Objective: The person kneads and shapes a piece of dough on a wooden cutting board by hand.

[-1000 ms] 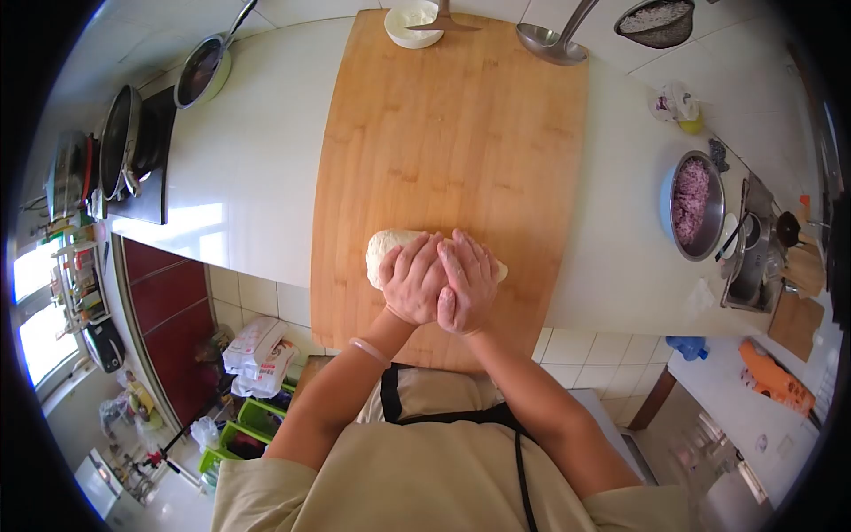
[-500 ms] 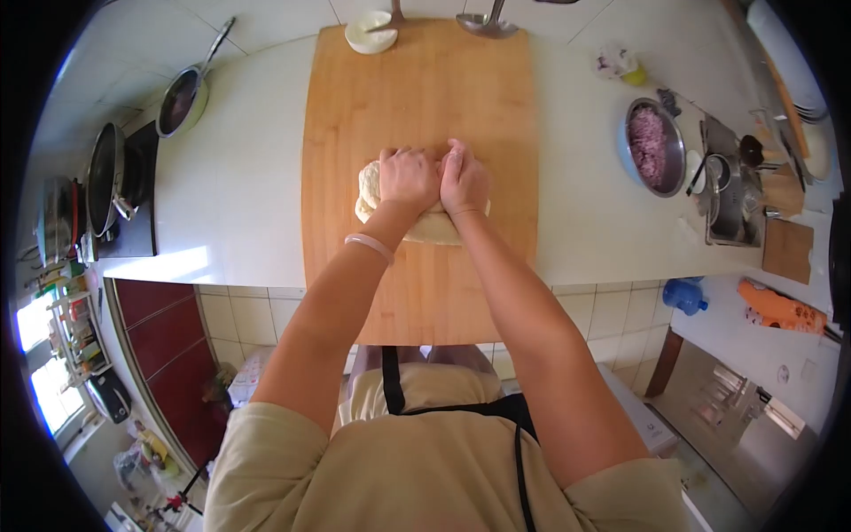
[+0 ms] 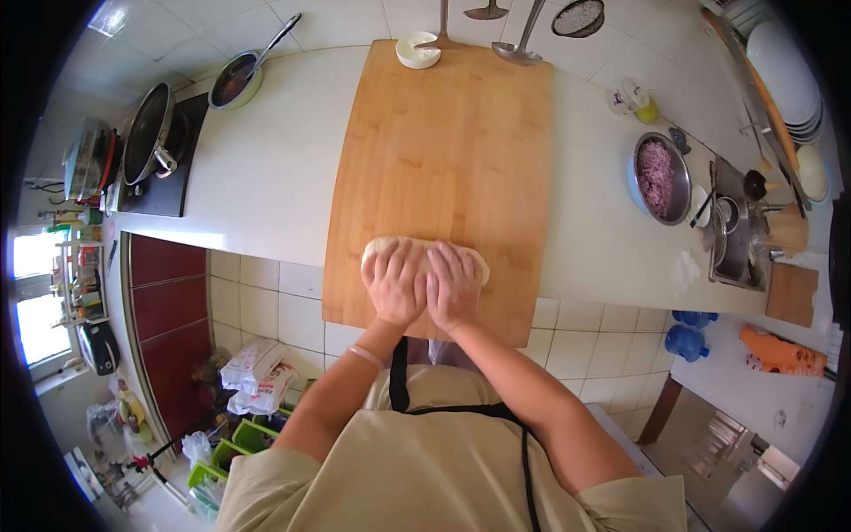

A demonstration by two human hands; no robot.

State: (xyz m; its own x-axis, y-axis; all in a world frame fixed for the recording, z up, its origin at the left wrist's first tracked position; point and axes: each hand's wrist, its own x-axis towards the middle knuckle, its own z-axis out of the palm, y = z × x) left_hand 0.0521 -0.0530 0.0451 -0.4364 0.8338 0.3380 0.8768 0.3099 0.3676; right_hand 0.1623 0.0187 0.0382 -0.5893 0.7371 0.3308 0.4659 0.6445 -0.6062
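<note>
A pale roll of dough (image 3: 379, 246) lies crosswise near the front of the wooden board (image 3: 443, 142). My left hand (image 3: 395, 282) rests over its left part, fingers curled across the top toward the far side. Beside it, my right hand (image 3: 452, 282) covers the right part in the same way, the thumbs close together. The dough's ends show past both hands, while its middle and near side are mostly hidden under them.
A small white bowl (image 3: 417, 57) stands at the board's far edge, below hanging ladles (image 3: 517, 55). To the right are a metal bowl of chopped purplish food (image 3: 657, 177) and a sink (image 3: 734, 257). A handled pot (image 3: 236, 82) and a frying pan (image 3: 149, 133) stand left.
Both hands and the dough are nearer my body on the board. The dough now looks like a more even, elongated roll, with my fingers over its far side. My view has shifted too.
</note>
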